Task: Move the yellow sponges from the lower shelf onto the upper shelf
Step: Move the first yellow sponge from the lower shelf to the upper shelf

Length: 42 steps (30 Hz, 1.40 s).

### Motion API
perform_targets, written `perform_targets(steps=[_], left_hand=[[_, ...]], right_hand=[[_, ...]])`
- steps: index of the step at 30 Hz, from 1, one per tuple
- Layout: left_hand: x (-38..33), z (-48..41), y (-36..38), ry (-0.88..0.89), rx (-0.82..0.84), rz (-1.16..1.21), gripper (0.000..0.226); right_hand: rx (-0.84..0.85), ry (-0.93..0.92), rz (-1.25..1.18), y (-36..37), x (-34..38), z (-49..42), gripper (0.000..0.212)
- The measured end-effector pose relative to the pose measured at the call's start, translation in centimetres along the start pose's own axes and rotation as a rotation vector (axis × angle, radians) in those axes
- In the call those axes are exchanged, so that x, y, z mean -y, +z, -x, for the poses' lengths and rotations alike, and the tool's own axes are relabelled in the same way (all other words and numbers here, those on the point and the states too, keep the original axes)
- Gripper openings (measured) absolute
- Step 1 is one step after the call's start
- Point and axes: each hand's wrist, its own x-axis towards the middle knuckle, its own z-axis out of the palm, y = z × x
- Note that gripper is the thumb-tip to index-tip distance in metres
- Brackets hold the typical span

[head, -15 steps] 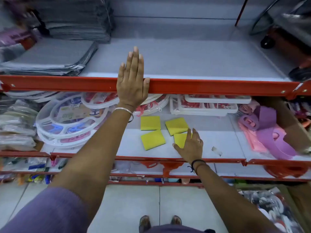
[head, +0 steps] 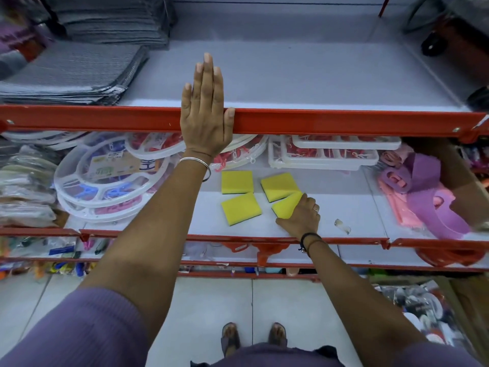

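Right hand (head: 300, 218): low on the lower shelf (head: 349, 207), fingers (head: 308, 201) curled over the near-right sponge (head: 285, 207), thumb along its near edge; clamped on it, one corner tipped up, so I judge the lift is just starting.
Left hand (head: 205, 112): flat on the red rail (head: 344, 121) of the upper shelf (head: 291, 75), fingers (head: 209, 75) straight and together, holding nothing; it looks like a brace while the person leans in.
Other sponges: three lie flat past and left of the right fingers. One (head: 277, 186) touches the gripped sponge's far edge; two (head: 237, 182) (head: 240, 208) sit apart to its left.
Upper shelf: bare beyond the left fingertips, no sponge on it yet; folded grey cloths (head: 71, 72) stacked off to the left. Plenty of room to set them down.
Trays: round white hanger frames (head: 105, 181) left of the left wrist hold coloured pegs; rectangular white trays (head: 330, 154) beyond the right fingers hold red ones, as far as I can tell.
Right end: purple and pink slippers (head: 428, 197), well clear of the reach.
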Motion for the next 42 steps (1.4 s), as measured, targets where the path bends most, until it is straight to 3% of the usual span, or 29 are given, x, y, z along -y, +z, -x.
perform_targets(steps=[2,6,8,18,24,32,38,42], left_hand=[[0.1,-0.1,-0.2,-0.005,0.019,0.006,0.059],[0.1,-0.1,-0.7,0.002,0.072,0.025,0.059],[0.3,-0.1,-0.9,0.015,0.091,0.036,0.059],[1.4,0.9,-1.2,0.028,0.139,0.042,0.058],[1.8,1.1,-0.5,0.030,0.063,0.026,0.059],[2.0,1.6,0.7,0.067,-0.055,0.056,0.059],[2.1,1.7,1.1,0.075,-0.077,0.061,0.060],[2.1,1.7,1.3,0.084,-0.079,0.061,0.060]], right_hand=[[-0.001,-0.100,-0.072,-1.5,0.4,0.8,0.106],[0.247,-0.391,-0.019,-7.2,2.5,2.7,0.099],[0.277,-0.538,0.019,-10.5,4.0,3.9,0.101],[0.002,-0.919,0.002,-23.9,11.3,7.1,0.105],[-0.125,-0.841,-0.109,-25.7,16.6,1.4,0.092],[0.061,-0.744,0.055,-22.9,20.8,-5.3,0.084],[0.169,-0.746,0.039,-22.1,21.4,-5.8,0.079],[-0.058,-0.888,-0.176,-23.1,19.9,-2.7,0.068]])
